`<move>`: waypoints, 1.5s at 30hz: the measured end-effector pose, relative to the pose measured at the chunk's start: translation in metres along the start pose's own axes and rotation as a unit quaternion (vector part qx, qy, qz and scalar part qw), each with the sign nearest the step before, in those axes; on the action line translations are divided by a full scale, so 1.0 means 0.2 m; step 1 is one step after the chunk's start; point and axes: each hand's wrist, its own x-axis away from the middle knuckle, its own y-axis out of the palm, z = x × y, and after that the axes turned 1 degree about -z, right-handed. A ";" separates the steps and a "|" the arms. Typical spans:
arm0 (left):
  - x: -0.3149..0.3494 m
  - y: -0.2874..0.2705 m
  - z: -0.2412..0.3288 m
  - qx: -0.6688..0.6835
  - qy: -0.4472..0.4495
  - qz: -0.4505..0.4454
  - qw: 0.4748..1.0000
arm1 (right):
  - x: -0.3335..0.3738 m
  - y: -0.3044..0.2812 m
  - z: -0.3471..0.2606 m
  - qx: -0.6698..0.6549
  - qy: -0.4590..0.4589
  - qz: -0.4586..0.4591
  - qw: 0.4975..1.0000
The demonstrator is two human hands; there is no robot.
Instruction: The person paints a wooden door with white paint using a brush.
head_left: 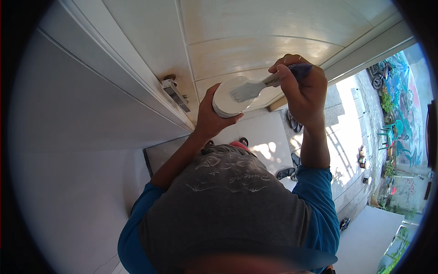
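Note:
My left hand point(211, 119) is wrapped round a small round can of white paint point(223, 93), held up in front of my chest. In my right hand point(306, 96) is a paintbrush point(273, 80), gripped by its dark purple handle. The brush slants down to the left, and its paint-coated bristles lie over the open mouth of the can. Whether they touch the paint inside I cannot tell. Just beyond both hands stands a pale panelled door point(255, 27) with uneven yellowish-brown patches.
A metal lock point(175, 95) sticks out at the door's left edge, beside a white frame point(116, 59). Sandals point(286, 173) lie on the tiled floor to the right. Farther right are green chairs point(388, 135), a motorcycle point(378, 76) and a painted wall point(406, 105).

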 end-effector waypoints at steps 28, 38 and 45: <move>-0.30 0.70 -0.10 -0.064 0.019 0.025 0.997 | 0.12 -0.60 0.36 -0.005 -0.018 0.156 0.988; -0.43 0.96 -0.15 -0.050 0.011 0.055 0.997 | 0.10 -0.82 0.70 -0.133 0.149 0.170 0.965; -0.51 1.04 -0.21 -0.081 0.031 0.107 0.990 | 0.12 -0.90 1.00 -0.334 0.231 0.155 0.901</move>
